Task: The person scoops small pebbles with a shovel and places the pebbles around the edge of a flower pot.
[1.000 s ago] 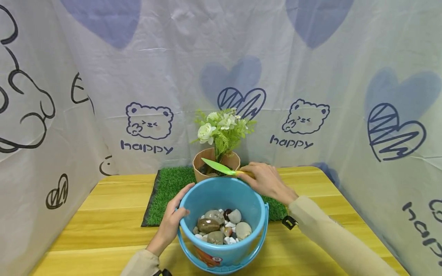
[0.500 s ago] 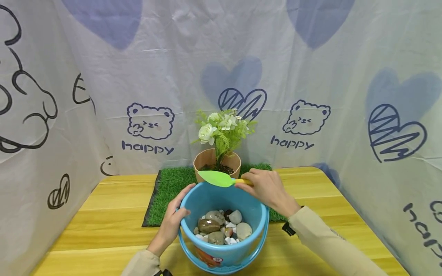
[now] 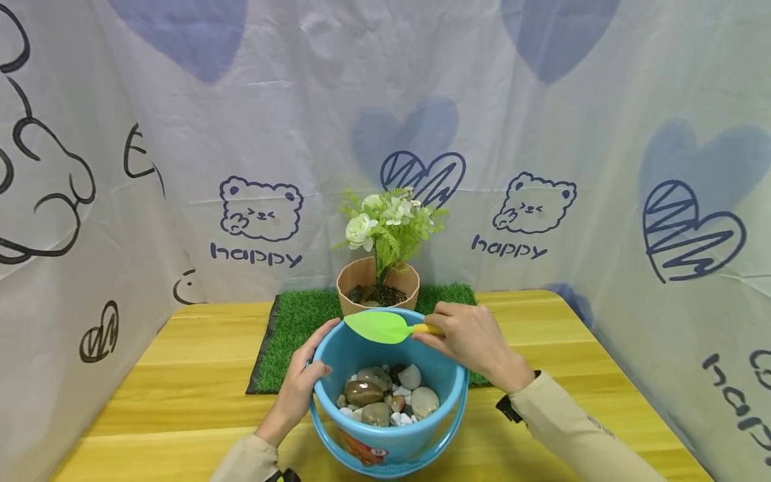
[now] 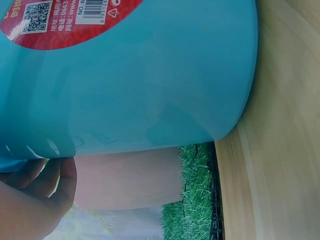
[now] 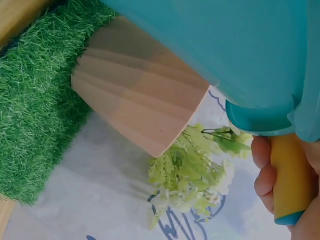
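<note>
A blue bucket (image 3: 391, 438) stands on the table with grey, brown and white stones (image 3: 376, 414) inside. My left hand (image 3: 301, 375) grips its rim at the left, thumb over the inside edge; in the left wrist view the fingers (image 4: 65, 185) press the outer wall. Over the bucket's far rim, my right hand (image 3: 472, 338) holds a small green trowel (image 3: 377, 327) by its yellow handle (image 5: 291, 177). The trowel's blade lies roughly level and looks bare. Behind the bucket is a tan flowerpot (image 3: 346, 281) with white flowers (image 3: 360, 231), dark soil and some stones.
A green turf mat (image 3: 274, 361) lies beneath the flowerpot and partly behind the bucket. The wooden table (image 3: 181, 361) extends to both sides. Printed white cloth (image 3: 325, 134) hangs at the back and sides.
My right hand has drawn the trowel back from the flowerpot toward me, over the bucket's far rim, and its blade has turned face-on. My left hand has stayed on the rim.
</note>
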The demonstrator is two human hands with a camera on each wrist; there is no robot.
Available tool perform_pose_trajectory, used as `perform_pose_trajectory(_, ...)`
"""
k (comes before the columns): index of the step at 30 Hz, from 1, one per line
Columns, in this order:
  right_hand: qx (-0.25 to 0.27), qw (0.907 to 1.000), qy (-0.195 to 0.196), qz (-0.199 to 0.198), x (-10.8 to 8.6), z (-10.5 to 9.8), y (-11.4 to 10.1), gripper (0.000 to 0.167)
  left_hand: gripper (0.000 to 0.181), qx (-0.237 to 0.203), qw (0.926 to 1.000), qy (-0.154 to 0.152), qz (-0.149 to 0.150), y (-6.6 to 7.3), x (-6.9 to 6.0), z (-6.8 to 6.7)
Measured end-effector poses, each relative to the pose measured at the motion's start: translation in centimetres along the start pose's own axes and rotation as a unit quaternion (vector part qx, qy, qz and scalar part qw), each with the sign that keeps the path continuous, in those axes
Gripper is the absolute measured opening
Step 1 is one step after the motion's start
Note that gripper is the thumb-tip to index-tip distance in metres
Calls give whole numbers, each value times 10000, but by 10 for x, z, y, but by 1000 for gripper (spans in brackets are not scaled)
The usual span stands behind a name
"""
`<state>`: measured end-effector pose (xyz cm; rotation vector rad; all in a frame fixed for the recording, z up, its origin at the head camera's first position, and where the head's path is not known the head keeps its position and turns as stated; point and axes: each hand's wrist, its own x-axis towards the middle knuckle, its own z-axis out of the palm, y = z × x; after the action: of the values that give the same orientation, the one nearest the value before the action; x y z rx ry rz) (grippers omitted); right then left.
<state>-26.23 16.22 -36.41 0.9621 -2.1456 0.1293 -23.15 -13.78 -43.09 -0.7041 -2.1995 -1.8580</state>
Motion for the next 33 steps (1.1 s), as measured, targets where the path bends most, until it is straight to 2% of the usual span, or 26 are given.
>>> perform_pose_trajectory(6,-54,9992,19,-399,0,0,2,26,71,-36,10000,-35,-76,0,-1,0)
perform_pose_trajectory(12,117,9966,-51,-812,2,1,3,25,71,22,10000,3,-51,1,-1,0)
perform_pose_trajectory(25,358,9964,-281,-711,5,2,5,28,71,37,10000,-41,29,1,1,-2)
perform_pose_trajectory(33,780,9900,-786,-874,8,-6,4,26,71,96,9999,-59,55,0,0,-2)
